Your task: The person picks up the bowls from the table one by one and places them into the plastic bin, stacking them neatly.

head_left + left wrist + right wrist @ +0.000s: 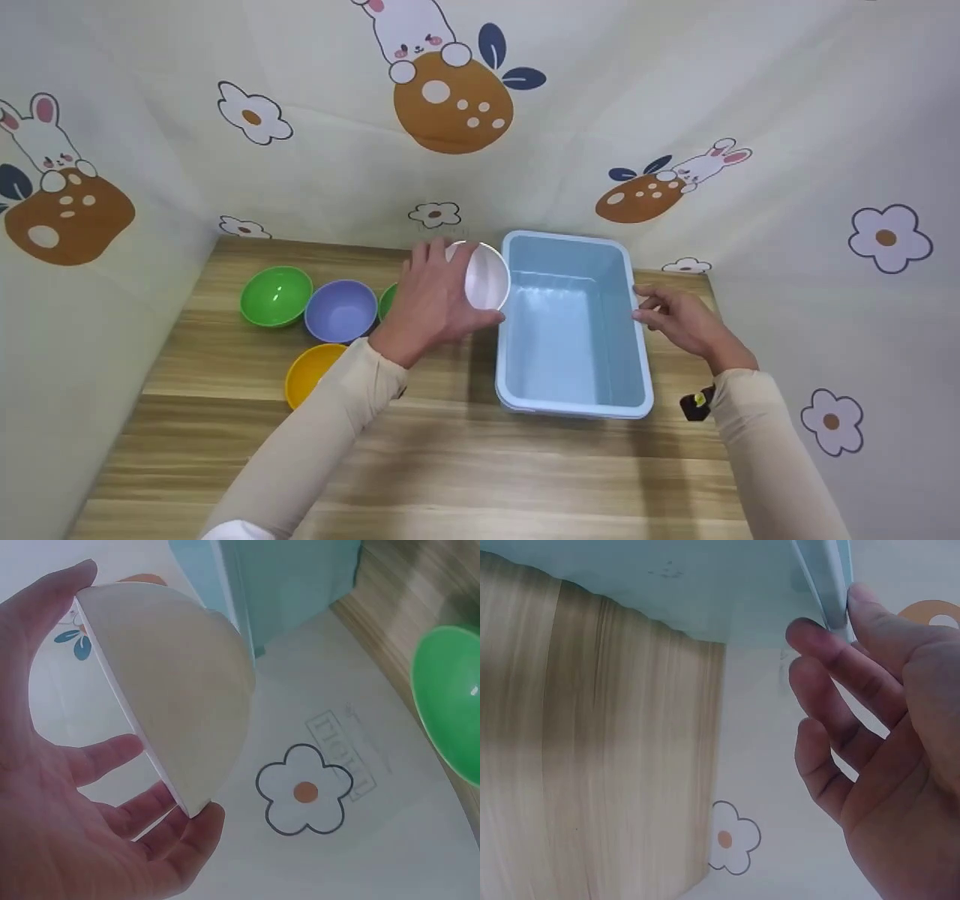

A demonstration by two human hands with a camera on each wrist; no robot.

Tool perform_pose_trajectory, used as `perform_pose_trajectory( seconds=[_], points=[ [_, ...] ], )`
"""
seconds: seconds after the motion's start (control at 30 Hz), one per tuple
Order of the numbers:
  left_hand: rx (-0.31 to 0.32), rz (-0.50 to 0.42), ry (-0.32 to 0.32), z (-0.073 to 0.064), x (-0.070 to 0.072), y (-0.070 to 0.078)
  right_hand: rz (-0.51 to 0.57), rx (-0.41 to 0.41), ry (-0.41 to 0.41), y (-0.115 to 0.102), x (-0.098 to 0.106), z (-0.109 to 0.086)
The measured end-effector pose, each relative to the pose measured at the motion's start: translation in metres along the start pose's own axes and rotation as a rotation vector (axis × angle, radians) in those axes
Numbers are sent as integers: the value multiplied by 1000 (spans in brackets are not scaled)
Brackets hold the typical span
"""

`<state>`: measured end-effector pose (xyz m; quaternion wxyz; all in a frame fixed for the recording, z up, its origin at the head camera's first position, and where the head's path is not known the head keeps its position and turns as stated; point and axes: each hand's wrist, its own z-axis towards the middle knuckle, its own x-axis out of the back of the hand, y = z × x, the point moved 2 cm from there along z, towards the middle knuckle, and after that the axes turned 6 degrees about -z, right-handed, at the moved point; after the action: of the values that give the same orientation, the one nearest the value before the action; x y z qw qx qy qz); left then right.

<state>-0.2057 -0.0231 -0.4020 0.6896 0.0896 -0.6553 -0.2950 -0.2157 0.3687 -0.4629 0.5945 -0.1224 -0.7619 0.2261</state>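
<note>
My left hand (435, 300) grips a white bowl (486, 279) by its rim, thumb on one side and fingers on the other. The bowl is tilted on its side, close to the left rim of a light blue plastic basin (555, 352). In the left wrist view the bowl's rounded outside (172, 682) faces away from the palm. At the basin's right side, my right hand (679, 319) pinches the rim between thumb and fingers, as the right wrist view shows at the rim's edge (829, 585). Nothing lies inside the basin.
Left of the basin stand a green bowl (276, 297), a purple bowl (341, 311) and an orange bowl (309, 375). Another green bowl (386, 300) is mostly hidden behind my left hand. A patterned curtain (315, 180) rises behind the wooden table (450, 472) and along both sides.
</note>
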Motion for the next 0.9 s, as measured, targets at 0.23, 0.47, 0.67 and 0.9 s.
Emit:
perform_pose_trajectory(
  seconds=[0.23, 0.47, 0.67, 0.9],
  points=[
    [-3, -6, -28, 8, -3, 12, 55, 23, -18, -2, -1, 4],
    [-3, -6, -54, 17, -8, 29, 73, 11, -45, 0, 0, 7],
    [-32, -2, -83, 22, -20, 46, 36, 21, -43, 5, 1, 9],
    [-55, 20, -123, 29, -36, 64, 27, 45, -40, 7, 0, 12]
  ],
)
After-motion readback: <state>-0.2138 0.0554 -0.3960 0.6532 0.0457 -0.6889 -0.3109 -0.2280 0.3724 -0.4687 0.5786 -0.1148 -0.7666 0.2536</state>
